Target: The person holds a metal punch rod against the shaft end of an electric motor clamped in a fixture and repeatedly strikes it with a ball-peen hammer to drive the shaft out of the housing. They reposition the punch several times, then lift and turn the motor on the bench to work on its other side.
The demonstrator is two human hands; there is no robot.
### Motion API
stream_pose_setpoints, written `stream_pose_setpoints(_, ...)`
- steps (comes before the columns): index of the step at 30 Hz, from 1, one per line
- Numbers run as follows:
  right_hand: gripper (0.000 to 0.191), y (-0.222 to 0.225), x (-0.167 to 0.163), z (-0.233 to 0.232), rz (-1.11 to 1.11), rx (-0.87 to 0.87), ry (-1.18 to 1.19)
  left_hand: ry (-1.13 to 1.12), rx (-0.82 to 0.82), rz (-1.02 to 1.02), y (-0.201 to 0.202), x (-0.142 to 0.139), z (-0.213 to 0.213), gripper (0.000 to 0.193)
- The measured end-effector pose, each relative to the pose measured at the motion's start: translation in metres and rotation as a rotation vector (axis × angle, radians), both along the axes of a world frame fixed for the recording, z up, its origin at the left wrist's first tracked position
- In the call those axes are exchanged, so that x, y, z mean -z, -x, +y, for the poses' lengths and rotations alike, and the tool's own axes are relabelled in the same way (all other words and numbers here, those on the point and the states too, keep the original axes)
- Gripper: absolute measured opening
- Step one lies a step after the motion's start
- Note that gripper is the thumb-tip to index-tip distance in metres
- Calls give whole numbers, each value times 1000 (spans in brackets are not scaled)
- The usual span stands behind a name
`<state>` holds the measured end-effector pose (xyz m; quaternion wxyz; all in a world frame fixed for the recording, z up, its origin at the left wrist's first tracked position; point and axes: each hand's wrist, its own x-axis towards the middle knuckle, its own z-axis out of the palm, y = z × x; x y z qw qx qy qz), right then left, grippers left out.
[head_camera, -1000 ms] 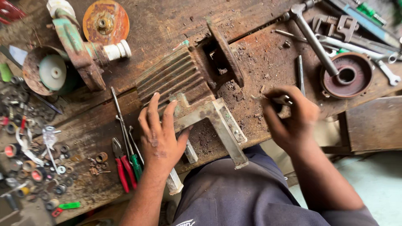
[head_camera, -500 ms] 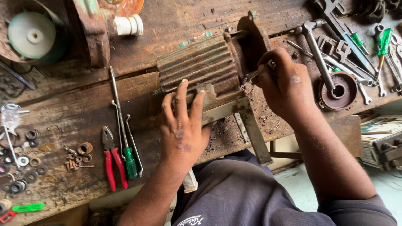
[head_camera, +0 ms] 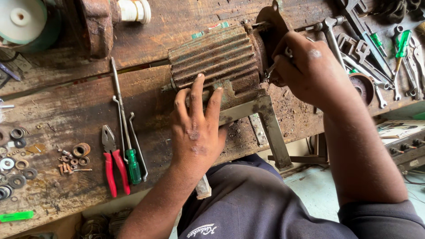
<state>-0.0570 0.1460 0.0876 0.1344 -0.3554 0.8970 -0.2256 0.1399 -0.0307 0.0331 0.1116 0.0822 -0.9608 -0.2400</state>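
The wooden counter (head_camera: 79, 102) carries one rusty finned motor housing (head_camera: 212, 57), lying on its side near the front edge, its angle-iron foot (head_camera: 270, 128) jutting over that edge. One end cover (head_camera: 270, 22) is still on the housing, so by my reckoning the work at that end is under way, not finished. The left hand (head_camera: 197, 128) lies flat and spread, pressing on the housing's base. The right hand (head_camera: 310, 71) is clenched round a small metal tool (head_camera: 271, 71) set at the cover. I count one pair of red pliers (head_camera: 113, 166), one green-handled screwdriver (head_camera: 128, 150), and many loose washers (head_camera: 17, 155), too scattered to count.
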Motion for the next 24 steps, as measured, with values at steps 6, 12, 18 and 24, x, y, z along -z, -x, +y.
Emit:
stream_pose_setpoints(6, 10, -32, 3, 16, 12, -21, 92, -25, -4, -19, -1, 3, -1, 89)
stream_pose_setpoints(12, 17, -53, 0, 17, 63, 26, -28, 11, 6, -27, -3, 6, -1, 87)
stream_pose_setpoints(18, 20, -31, -12, 0, 171, -46, -340, 38, -7, -18, -4, 8, 0, 88)
stream_pose_setpoints(24, 20, -2, -20, -14, 53, -103, -634, 28, -5, -20, -4, 11, 0, 89)
